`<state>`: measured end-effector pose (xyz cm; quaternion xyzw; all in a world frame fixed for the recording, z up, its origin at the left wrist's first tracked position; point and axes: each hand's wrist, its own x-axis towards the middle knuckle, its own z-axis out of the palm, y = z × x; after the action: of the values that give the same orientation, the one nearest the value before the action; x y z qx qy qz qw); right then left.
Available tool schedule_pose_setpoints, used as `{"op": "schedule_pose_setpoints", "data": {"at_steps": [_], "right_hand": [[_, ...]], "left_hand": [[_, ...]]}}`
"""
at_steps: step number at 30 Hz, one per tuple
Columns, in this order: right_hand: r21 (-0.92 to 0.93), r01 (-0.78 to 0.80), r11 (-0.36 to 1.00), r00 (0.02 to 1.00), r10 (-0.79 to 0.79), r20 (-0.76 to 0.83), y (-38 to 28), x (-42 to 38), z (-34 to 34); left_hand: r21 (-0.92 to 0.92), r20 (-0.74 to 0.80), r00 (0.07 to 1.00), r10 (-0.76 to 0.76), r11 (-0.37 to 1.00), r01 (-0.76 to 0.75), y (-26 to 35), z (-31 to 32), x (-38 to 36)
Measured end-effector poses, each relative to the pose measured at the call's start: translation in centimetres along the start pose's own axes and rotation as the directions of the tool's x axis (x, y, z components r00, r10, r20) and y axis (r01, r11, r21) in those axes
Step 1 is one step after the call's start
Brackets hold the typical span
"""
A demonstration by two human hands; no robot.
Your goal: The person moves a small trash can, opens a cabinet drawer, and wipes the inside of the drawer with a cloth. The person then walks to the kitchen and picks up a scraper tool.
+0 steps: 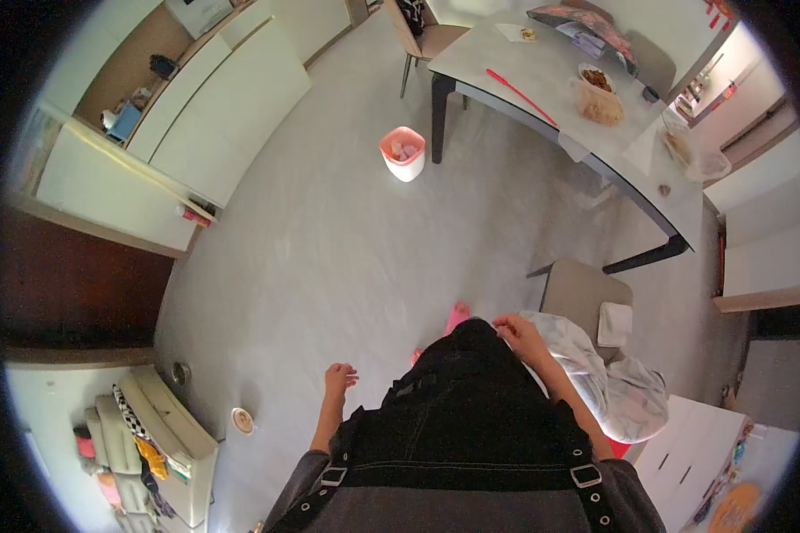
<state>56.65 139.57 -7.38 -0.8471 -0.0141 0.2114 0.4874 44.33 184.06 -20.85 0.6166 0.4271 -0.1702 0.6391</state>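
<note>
My left hand hangs to the left of my body, fingers loosely bent and apart, with nothing in it. In front of my right hip, my right hand has curled fingers and appears to grip a white plastic bag; the exact hold is partly hidden. The bag spreads out under and to the right of my right forearm, in front of a grey-brown chair. A folded white cloth or paper lies on that chair's seat.
A white bin with a pink rim stands by the leg of a table. Food containers and a red stick lie on the table. A small round object is on the floor, near a sofa. White drawers stand at right.
</note>
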Motion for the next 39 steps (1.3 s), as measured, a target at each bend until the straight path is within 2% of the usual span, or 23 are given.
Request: {"op": "schedule_pose_setpoints", "data": {"at_steps": [3, 4, 5, 6, 7, 8, 9, 11, 14, 18, 21, 24, 25, 27, 28, 29, 30, 32, 33, 34, 36, 38, 39], "right_hand": [[-0.041, -0.024, 0.999, 0.998, 0.022, -0.061, 0.2, 4.4, -2.6], [0.035, 0.023, 0.999, 0.992, -0.018, -0.127, 0.6, 6.3, -3.2], [-0.031, 0.032, 0.999, 0.988, -0.036, -0.148, 1.0, 8.3, -4.4], [-0.082, 0.041, 0.996, 0.984, -0.054, -0.172, 0.8, 10.6, -5.6], [-0.133, 0.059, 0.989, 0.975, -0.086, -0.204, 0.4, 13.9, -7.1], [-0.184, 0.014, 0.983, 0.972, -0.057, -0.229, 0.0, 17.2, -8.6], [-0.226, -0.046, 0.973, 0.970, -0.011, -0.244, 0.0, 19.9, -9.6], [-0.112, 0.091, 0.989, 0.935, -0.124, -0.333, 1.2, 26.3, -11.0], [-0.234, 0.076, 0.969, 0.934, -0.151, -0.323, -1.3, 33.7, -14.6], [-0.327, 0.013, 0.945, 0.927, -0.135, -0.351, -0.9, 43.5, -18.3], [-0.401, -0.070, 0.913, 0.913, -0.104, -0.396, -1.9, 48.4, -21.1], [-0.500, -0.175, 0.848, 0.905, -0.062, -0.421, -1.4, 53.9, -23.8], [-0.529, -0.202, 0.824, 0.907, -0.046, -0.419, -1.2, 55.5, -24.6], [-0.473, -0.229, 0.851, 0.908, 0.011, -0.419, -2.5, 57.6, -25.9], [-0.542, -0.215, 0.812, 0.910, -0.035, -0.413, -0.7, 59.6, -26.4], [-0.611, -0.198, 0.767, 0.917, -0.075, -0.392, 1.3, 61.1, -27.0], [-0.613, -0.197, 0.765, 0.926, -0.059, -0.372, 2.4, 62.4, -27.8], [-0.657, -0.203, 0.726, 0.944, -0.033, -0.328, 1.9, 64.9, -28.7], [-0.695, -0.202, 0.690, 0.955, -0.019, -0.296, 0.8, 65.5, -29.0], [-0.722, -0.227, 0.654, 0.961, 0.030, -0.275, -0.6, 66.2, -29.1], [-0.767, -0.270, 0.583, 0.962, 0.121, -0.247, -2.9, 68.2, -29.2], [-0.700, -0.259, 0.665, 0.958, 0.267, -0.102, -2.2, 70.0, -30.9], [-0.660, -0.267, 0.702, 0.942, 0.336, -0.024, -2.0, 70.4, -31.4]], "left_hand": [[0.018, 0.015, 0.999, 0.041, 0.999, -0.041, 2.9, 1.8, 4.1], [0.032, 0.016, 0.999, 0.034, 0.999, -0.035, 3.7, 2.7, 5.3], [0.053, 0.013, 0.999, 0.033, 0.998, -0.034, 4.8, 3.3, 6.3], [-0.008, 0.078, 0.995, 0.061, 0.998, -0.061, 4.1, 3.4, 8.5], [-0.035, 0.158, 0.987, 0.015, 0.999, -0.009, 3.4, 3.4, 10.9], [0.003, 0.151, 0.988, -0.016, 1.000, 0.016, 5.2, 4.5, 10.2], [0.074, 0.124, 0.991, -0.047, 0.997, 0.038, 6.7, 5.5, 10.1], [0.443, 0.140, 0.990, 0.015, 0.893, -0.076, 11.3, 7.4, 9.4], [0.366, 0.151, 0.982, -0.110, 0.929, 0.048, 14.1, 7.6, 13.5], [0.223, 0.130, 0.982, -0.136, 0.969, 0.105, 20.0, 9.3, 18.1], [0.305, 0.149, 0.980, -0.129, 0.949, 0.078, 24.7, 11.5, 21.7], [0.312, 0.201, 0.965, -0.169, 0.945, 0.100, 27.8, 14.0, 26.8], [0.312, 0.243, 0.957, -0.157, 0.947, 0.076, 28.9, 14.8, 28.5], [0.355, 0.336, 0.928, -0.159, 0.934, 0.032, 30.8, 15.6, 32.9], [0.391, 0.390, 0.904, -0.178, 0.920, 0.013, 30.8, 15.9, 35.7], [0.534, 0.523, 0.835, -0.172, 0.829, -0.164, 26.1, 14.1, 42.8], [0.418, 0.457, 0.886, -0.075, 0.898, -0.140, 29.9, 15.5, 42.0], [0.439, 0.418, 0.896, -0.151, 0.897, -0.054, 34.0, 17.0, 45.3], [0.444, 0.422, 0.892, -0.163, 0.895, -0.047, 34.8, 17.4, 47.6], [0.476, 0.419, 0.903, -0.099, 0.871, -0.125, 37.1, 18.0, 48.6], [0.503, 0.393, 0.907, -0.151, 0.861, -0.074, 39.7, 19.2, 52.7], [0.615, 0.512, 0.859, -0.003, 0.699, -0.364, 38.3, 19.1, 59.5], [0.537, 0.445, 0.890, -0.102, 0.825, -0.174, 39.9, 20.0, 61.1]]}}
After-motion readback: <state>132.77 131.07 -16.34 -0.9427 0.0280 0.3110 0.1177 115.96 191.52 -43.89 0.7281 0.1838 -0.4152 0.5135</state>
